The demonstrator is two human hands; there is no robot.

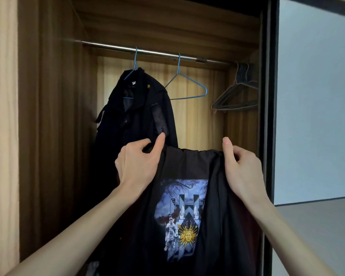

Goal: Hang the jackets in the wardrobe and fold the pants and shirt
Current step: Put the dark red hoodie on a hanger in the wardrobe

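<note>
I hold up a black jacket (187, 166) with a blue and gold printed picture on its back, in front of the open wardrobe. My left hand (137, 162) grips its top edge on the left, thumb raised. My right hand (241, 166) grips the top edge on the right. Behind it, a dark navy coat (135, 116) hangs on a blue hanger from the metal rail (157, 52). An empty blue wire hanger (187, 86) hangs on the rail to the coat's right.
Several grey wire hangers (235, 96) are bunched at the rail's right end. The wardrobe's wooden side wall (54, 116) stands at the left. A dark door frame (269, 116) and a pale wall (317, 96) lie to the right.
</note>
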